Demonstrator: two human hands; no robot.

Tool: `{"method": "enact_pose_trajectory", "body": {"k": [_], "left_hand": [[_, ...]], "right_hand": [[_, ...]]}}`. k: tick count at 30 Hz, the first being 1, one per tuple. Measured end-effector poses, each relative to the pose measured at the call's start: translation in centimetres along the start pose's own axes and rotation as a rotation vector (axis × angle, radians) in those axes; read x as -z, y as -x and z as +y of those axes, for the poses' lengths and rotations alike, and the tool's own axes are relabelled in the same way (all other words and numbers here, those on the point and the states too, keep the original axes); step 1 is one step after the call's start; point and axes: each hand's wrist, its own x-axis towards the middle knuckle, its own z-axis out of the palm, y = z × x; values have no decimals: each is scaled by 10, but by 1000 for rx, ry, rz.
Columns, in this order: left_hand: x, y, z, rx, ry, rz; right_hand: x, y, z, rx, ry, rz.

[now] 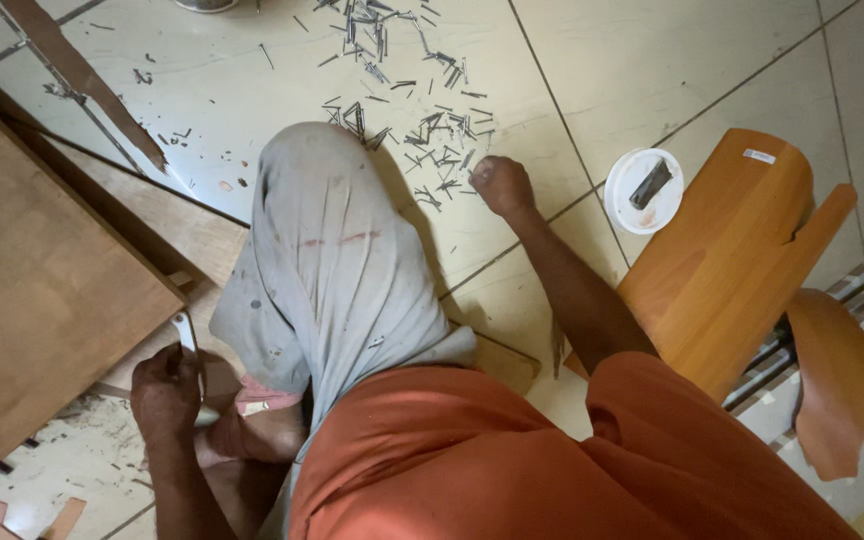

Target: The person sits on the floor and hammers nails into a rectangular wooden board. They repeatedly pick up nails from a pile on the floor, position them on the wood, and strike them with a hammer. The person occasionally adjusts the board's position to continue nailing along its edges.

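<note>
Right hand [501, 185] stretched forward, fingers curled into scattered nails [422, 130] — left hand [165, 390] low, gripping a metal tool [187, 335]

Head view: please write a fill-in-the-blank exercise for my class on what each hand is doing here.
1. The right hand reaches into a scatter of ____ on the tiled floor.
2. The left hand grips a tool with a ____ handle, beside the wooden panel.
3. A small dark object lies in the round ____ lid.

Missing words: nails; white; white
</note>
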Motion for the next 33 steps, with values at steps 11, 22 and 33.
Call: {"method": "enact_pose_trajectory", "body": {"k": [11,22,33], "left_hand": [[5,-2,8,18,17,-16],[9,-19,-2,22,76,-23],[146,-1,-121,428,-74,-214]], "right_hand": [[15,9,-18,313,-54,271],[4,-35,-7,553,633,-67],[-2,-13,-95,510,-128,192]]}}
